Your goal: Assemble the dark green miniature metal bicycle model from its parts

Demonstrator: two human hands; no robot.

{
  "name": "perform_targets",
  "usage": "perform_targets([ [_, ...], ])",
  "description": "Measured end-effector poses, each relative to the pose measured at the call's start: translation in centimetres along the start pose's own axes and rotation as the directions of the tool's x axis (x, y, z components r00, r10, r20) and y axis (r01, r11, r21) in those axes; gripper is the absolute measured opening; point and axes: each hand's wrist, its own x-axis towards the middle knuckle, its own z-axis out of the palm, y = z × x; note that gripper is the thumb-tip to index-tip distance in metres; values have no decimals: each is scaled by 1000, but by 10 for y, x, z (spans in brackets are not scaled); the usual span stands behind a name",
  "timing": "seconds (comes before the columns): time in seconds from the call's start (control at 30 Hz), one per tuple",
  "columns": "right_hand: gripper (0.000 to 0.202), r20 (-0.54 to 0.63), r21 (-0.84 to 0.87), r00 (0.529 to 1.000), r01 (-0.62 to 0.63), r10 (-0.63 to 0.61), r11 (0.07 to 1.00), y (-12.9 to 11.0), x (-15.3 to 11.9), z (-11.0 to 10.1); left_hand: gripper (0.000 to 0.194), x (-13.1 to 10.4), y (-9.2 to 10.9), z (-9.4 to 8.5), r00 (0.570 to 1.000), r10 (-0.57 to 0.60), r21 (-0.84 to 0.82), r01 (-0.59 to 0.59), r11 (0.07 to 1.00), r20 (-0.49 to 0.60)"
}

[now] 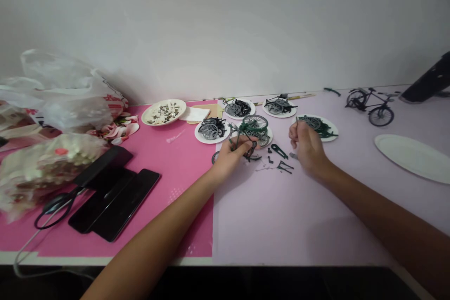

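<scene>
My left hand (234, 150) is closed around a partly built model bicycle (250, 149), dark with thin tubes. A plate with green toy wheels (256, 123) lies just behind it. My right hand (304, 139) is pinched, thumb against fingers, in front of a plate of green bicycle parts (330, 127); a small dark tip shows at the fingers, too small to name. Between the hands lie loose parts: a dark green chain guard (279, 151), a small forked piece (284, 167) and several tiny bits. A small grey piece (293, 155) sits beside my right hand.
Paper plates of black parts (213, 138) stand behind my hands. A finished model bicycle (371, 105) and a white oval plate (415, 157) are at the right. Left lie dark phones (123, 206), a cable (24, 243), plastic bags (66, 89) and a bowl (149, 123).
</scene>
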Motion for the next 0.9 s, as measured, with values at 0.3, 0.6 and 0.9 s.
perform_targets([
  [0.3,29,90,-603,993,115,-76,789,26,23,-19,21,9,-3,-10,995,49,-37,-52,998,-84],
  [0.6,20,138,-660,989,134,-56,739,48,22,-19,23,10,1,-12,987,38,-53,-46,998,-154],
  [0.9,22,100,-595,993,106,-57,797,35,17,-13,16,14,-1,-12,973,55,-77,-74,994,-226],
])
